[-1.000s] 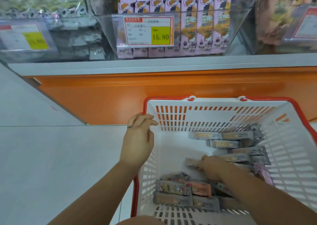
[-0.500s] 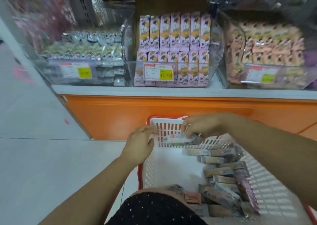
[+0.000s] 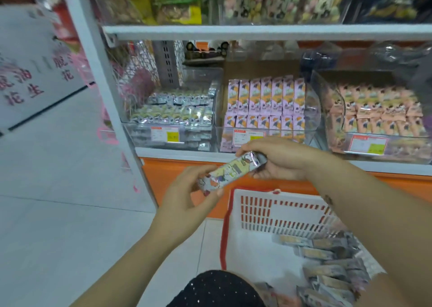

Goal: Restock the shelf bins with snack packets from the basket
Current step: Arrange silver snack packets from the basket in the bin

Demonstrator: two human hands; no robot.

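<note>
A long silver snack packet [image 3: 230,172] with yellow print is held between both hands above the orange shelf base. My right hand [image 3: 278,160] grips its upper right end; my left hand [image 3: 187,198] pinches its lower left end. Below them the white basket [image 3: 254,203] with a red rim stands on the floor, with several grey packets [image 3: 327,267] piled at its right side. Three clear shelf bins stand behind the hands: a left bin [image 3: 173,112] of silver packets, a middle bin [image 3: 266,103] of pink-and-orange boxes, and a right bin [image 3: 378,117] of peach packets.
A white shelf upright [image 3: 98,77] slants down at the left, with pale floor tiles [image 3: 58,166] beyond it. An upper shelf [image 3: 257,32] carries more bins of snacks. My knee in black speckled fabric [image 3: 215,290] shows at the bottom edge.
My right hand lifted a packet out of the basket and my left hand left the basket rim to take its other end. The view tilted up to the shelf bins.
</note>
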